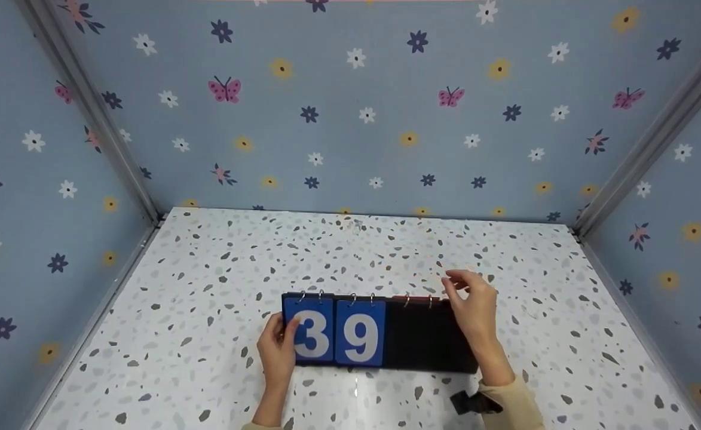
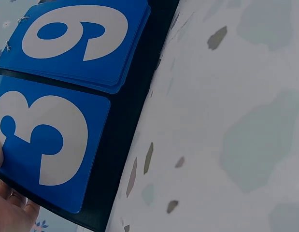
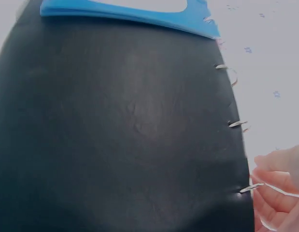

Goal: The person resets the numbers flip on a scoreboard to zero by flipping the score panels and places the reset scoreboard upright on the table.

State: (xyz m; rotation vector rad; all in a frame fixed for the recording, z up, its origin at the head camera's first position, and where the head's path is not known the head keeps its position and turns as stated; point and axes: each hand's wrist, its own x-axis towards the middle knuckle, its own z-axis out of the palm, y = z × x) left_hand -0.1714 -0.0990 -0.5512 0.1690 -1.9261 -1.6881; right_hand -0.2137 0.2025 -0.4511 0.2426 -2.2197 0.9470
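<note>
A black flip scoreboard [image 1: 431, 340] with ring-bound number cards lies at the front of the table. Two blue cards face up on its left half: a white 3 [image 1: 312, 334] and a white 9 [image 1: 361, 332]. The left hand [image 1: 278, 345] grips the board's left edge, thumb over the 3 card and fingers beneath. At the top right corner is the right hand [image 1: 474, 304], its fingers loosely bent and thumb close to the index fingertip, with nothing visible between them. Bare black shows on the right half, and a red edge [image 1: 413, 298] peeks out behind its top.
Metal rings [image 3: 236, 124] stand along the board's top edge. The speckled white table [image 1: 338, 251] runs back to a blue flowered panel [image 1: 338, 83], with similar panels on both sides. A black strap [image 1: 475, 403] sits at the right sleeve cuff.
</note>
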